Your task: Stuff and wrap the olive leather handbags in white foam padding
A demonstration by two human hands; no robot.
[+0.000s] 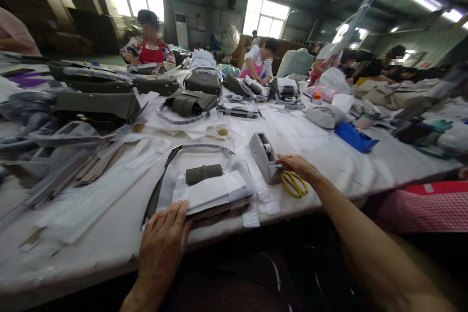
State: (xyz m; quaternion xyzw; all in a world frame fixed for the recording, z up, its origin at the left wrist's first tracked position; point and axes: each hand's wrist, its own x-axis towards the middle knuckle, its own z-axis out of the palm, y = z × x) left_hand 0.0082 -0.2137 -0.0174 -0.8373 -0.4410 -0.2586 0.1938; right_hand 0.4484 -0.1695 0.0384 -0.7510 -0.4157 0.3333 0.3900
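My left hand [166, 234] lies with its fingers stretched out on the near left corner of a folded dark bag [219, 208]. White paper [217, 192] covers much of the bag's top, and a rolled olive-green piece [204, 173] rests behind the paper. A dark strap [161, 180], partly wrapped, curves around the left and back of the bag. My right hand [296, 165] has its fingers pinched together at the near right end of a grey tape dispenser [266, 158]; what they grip is too small to make out. Yellow-handled scissors [294, 185] lie just below that hand.
Clear plastic sleeves [98, 200] and brown strips [104, 163] lie on the left. Several olive bags [93, 107] stand farther back on the white-covered table [321, 175]. A blue holder [354, 137] is on the right. Co-workers [149, 48] are across the table.
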